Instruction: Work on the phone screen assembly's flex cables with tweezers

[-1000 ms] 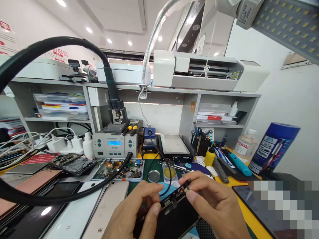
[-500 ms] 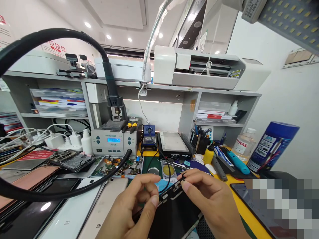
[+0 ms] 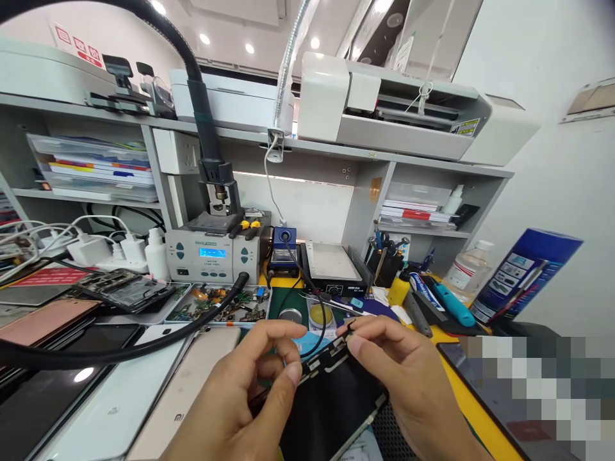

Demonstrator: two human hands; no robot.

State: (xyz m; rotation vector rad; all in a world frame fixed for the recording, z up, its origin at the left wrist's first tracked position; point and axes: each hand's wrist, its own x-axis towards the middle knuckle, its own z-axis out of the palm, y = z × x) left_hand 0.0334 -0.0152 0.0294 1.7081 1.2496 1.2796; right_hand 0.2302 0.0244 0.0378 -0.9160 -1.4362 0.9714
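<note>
A black phone panel lies tilted between my hands, with small metal parts and connectors along its upper edge. My left hand grips the panel's left edge, thumb on top and fingers curled behind. At the upper right corner, my right hand pinches a small black flex piece between thumb and index finger. Just beyond the panel sit a round tin and a yellow round pot.
Several phones lie at the left, beside a tray of circuit parts. Behind stand a rework station, a soldering stand and a hot plate. A thick black hose arches at the left. Bottles and tools stand right.
The view has tilted down and shifted slightly, so the shelf and bench items appear higher. Both hands keep their hold on the panel and flex piece, with little movement.
</note>
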